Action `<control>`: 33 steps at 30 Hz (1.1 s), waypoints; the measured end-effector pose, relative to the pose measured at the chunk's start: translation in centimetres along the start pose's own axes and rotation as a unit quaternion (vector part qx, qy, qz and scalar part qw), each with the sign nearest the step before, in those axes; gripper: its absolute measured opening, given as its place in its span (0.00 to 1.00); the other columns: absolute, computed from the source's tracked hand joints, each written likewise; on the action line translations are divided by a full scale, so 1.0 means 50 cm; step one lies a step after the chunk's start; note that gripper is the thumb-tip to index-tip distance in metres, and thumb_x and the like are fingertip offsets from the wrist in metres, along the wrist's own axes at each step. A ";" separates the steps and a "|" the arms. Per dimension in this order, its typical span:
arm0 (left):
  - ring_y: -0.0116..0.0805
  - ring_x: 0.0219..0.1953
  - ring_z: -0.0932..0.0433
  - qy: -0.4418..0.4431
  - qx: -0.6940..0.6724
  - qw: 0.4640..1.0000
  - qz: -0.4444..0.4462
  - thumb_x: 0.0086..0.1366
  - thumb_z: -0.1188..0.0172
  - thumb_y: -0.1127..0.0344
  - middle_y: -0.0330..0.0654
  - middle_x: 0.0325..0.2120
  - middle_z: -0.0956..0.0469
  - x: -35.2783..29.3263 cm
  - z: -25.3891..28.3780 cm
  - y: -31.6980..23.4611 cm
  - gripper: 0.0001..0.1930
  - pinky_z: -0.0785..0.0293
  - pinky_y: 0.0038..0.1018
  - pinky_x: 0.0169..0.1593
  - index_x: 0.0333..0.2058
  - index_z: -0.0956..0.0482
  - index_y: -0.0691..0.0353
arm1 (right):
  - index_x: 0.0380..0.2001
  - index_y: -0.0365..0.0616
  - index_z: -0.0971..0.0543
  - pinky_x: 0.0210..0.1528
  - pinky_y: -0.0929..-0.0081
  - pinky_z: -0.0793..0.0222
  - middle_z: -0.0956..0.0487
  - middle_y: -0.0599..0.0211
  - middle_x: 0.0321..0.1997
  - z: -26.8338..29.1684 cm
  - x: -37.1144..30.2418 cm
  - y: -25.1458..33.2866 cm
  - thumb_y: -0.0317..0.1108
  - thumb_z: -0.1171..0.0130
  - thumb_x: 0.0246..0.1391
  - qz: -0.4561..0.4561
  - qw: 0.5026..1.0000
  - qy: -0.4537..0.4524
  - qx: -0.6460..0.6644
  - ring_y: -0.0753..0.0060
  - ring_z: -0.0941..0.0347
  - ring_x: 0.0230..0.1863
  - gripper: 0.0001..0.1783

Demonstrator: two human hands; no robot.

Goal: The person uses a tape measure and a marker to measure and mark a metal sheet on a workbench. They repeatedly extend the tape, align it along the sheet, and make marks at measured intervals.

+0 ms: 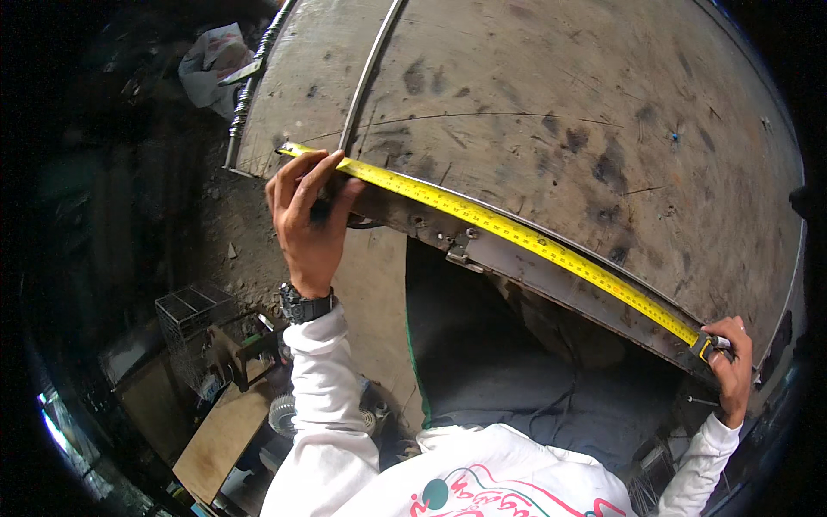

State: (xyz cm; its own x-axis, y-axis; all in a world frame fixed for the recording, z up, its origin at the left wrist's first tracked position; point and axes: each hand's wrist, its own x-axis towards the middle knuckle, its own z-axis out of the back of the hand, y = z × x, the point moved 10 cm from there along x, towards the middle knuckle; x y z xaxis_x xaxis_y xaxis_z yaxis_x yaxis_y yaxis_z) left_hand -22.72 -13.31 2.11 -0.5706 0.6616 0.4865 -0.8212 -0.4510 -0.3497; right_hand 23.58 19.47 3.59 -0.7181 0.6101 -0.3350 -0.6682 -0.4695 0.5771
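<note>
A yellow tape measure (508,229) is stretched along the near edge of a worn, stained worktable (517,77). My left hand (310,220), with a dark watch at the wrist, has its fingers closed at the blade near its hooked end. The fingertips also meet the lower end of a thin metal rod (370,73), which runs away across the tabletop. At the far right end of the blade, my right hand (732,362) grips the tape's small case (708,345), partly hidden by the fingers. A thin straight metal edge or rod shows alongside the blade.
A coiled metal spring-like piece (244,108) lines the table's left edge, beside a white plastic bag (215,65). Below left are a wire cage (194,310), a wooden board (221,441) and a wheel (282,415). A small latch (461,257) juts from the table's front edge.
</note>
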 end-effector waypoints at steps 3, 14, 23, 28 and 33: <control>0.39 0.54 0.25 0.022 0.056 0.997 -0.043 0.58 0.28 0.68 0.39 0.47 0.18 0.013 -0.022 -0.010 0.17 0.36 0.38 0.61 0.47 0.12 0.48 | 0.40 0.38 0.21 0.59 0.57 0.40 0.22 0.58 0.39 -0.005 0.007 0.009 0.50 0.44 0.50 0.016 1.000 0.012 -0.003 0.60 0.29 0.42 0.25; 0.41 0.53 0.23 0.048 0.079 0.990 -0.110 0.61 0.33 0.76 0.42 0.46 0.18 0.017 -0.029 -0.048 0.16 0.31 0.39 0.60 0.48 0.13 0.55 | 0.28 0.37 0.20 0.40 0.65 0.31 0.19 0.54 0.31 0.016 -0.020 0.042 0.35 0.32 0.40 0.097 0.969 -0.198 -0.110 0.54 0.24 0.35 0.13; 0.42 0.53 0.23 0.079 0.113 0.981 -0.136 0.67 0.37 0.73 0.44 0.48 0.19 0.005 -0.024 -0.007 0.14 0.30 0.40 0.59 0.50 0.15 0.57 | 0.37 0.40 0.16 0.48 0.62 0.30 0.16 0.59 0.38 0.012 -0.023 0.065 0.57 0.19 0.33 0.164 0.974 -0.141 -0.064 0.55 0.21 0.42 0.34; 0.42 0.55 0.23 0.091 0.100 0.983 -0.128 0.68 0.37 0.73 0.45 0.48 0.19 0.005 -0.030 0.006 0.13 0.30 0.41 0.60 0.51 0.15 0.57 | 0.32 0.39 0.17 0.43 0.63 0.29 0.17 0.60 0.34 0.037 -0.029 0.044 0.58 0.20 0.36 0.162 0.962 -0.196 -0.102 0.56 0.21 0.38 0.32; 0.44 0.54 0.23 0.095 0.105 0.982 -0.129 0.69 0.38 0.72 0.46 0.47 0.20 0.008 -0.029 -0.001 0.12 0.29 0.41 0.59 0.50 0.15 0.59 | 0.37 0.41 0.17 0.44 0.63 0.28 0.17 0.61 0.36 0.034 -0.034 0.064 0.56 0.17 0.30 0.208 0.962 -0.164 -0.066 0.56 0.21 0.38 0.36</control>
State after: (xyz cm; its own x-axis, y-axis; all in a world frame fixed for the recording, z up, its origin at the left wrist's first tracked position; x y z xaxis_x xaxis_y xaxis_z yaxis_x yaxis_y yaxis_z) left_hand -22.88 -12.14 1.19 -0.3482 0.8605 0.3720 -0.9333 -0.3552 -0.0518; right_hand 22.98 18.00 7.29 -0.8431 0.5099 0.1709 -0.3703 -0.7809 0.5030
